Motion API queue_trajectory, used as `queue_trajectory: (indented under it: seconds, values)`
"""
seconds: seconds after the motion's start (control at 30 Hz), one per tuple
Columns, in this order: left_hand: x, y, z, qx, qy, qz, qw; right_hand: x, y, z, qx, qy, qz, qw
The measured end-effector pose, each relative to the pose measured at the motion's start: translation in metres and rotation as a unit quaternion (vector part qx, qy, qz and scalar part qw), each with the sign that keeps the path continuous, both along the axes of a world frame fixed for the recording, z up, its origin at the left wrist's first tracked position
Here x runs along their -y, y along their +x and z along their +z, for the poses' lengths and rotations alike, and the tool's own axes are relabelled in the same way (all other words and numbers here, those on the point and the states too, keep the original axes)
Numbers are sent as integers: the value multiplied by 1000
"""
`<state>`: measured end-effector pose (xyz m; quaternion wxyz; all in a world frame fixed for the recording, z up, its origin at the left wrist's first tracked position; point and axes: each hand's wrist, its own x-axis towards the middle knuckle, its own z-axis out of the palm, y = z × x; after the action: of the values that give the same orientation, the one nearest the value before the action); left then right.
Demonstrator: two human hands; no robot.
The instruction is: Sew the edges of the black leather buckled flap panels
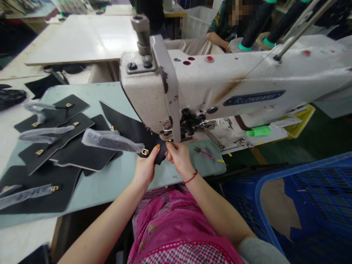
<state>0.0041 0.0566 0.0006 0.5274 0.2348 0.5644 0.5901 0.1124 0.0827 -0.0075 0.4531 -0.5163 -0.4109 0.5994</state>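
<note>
A black bag panel [129, 126] with a gold buckle and a plastic-wrapped handle [110, 141] lies under the head of the sewing machine [148, 84]. My left hand [146, 167] grips the panel's near edge just beside the buckle, thumb on top. On its right, my right hand [178, 156] is closed in a pinch at the panel's corner, below the needle area; what lies between these fingertips is too small to make out. Pink-handled thread snips [204, 152] rest on the machine bed to the right of my right hand.
Several black panels [55, 139] with wrapped handles overlap on the pale green table [110, 189] at left. A blue plastic basket [264, 190] stands at lower right, with brown scrap inside. Behind the machine are thread cones [258, 25] and a co-worker's arm [218, 41].
</note>
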Motion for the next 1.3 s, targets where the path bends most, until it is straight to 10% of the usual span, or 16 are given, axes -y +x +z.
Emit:
queue_trajectory:
  seconds: [0.6, 1.0, 1.17, 1.3]
  values:
    - [25, 71, -7, 84, -62, 125, 987, -19, 39, 14, 114, 61, 97, 987]
    - [45, 66, -11, 75, -89, -27, 993, 5, 88, 8, 214, 104, 95, 967]
    - [67, 5, 54, -11, -47, -397, 917, 19, 157, -35, 490, 218, 33, 843]
    - [-5, -70, 95, -254, 98, -181, 945, 26, 181, -68, 628, 260, 66, 731]
